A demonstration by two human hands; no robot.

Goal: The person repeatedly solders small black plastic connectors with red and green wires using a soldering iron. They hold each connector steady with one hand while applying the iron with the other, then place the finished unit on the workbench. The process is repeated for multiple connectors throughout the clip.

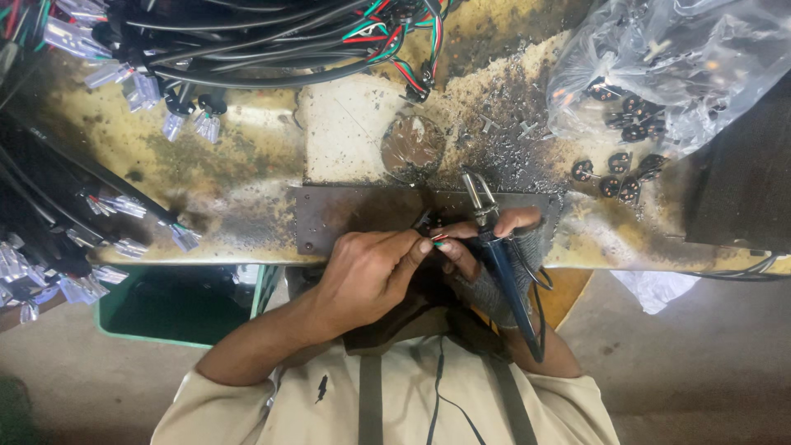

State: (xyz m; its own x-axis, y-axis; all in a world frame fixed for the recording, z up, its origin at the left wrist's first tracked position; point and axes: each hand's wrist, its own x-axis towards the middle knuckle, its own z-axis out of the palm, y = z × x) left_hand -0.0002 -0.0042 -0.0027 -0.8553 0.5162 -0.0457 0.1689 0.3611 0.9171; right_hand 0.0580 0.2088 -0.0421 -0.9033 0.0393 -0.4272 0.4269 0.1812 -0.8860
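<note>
My left hand (371, 272) pinches thin coloured wires (439, 240) between thumb and fingertips, just in front of the bench edge. My right hand (494, 255), in a grey fingerless glove, grips a blue-handled soldering iron (504, 280). Its metal tip (476, 191) points up over a dark metal plate (338, 216) on the bench. The two hands touch at the wire ends.
Bundles of black cable with clear connectors (140, 82) lie across the back and left of the stained yellow bench (231, 165). A clear plastic bag (676, 58) of small black round parts sits back right, a few loose ones (614, 173) beside it. A green bin (177, 305) stands below.
</note>
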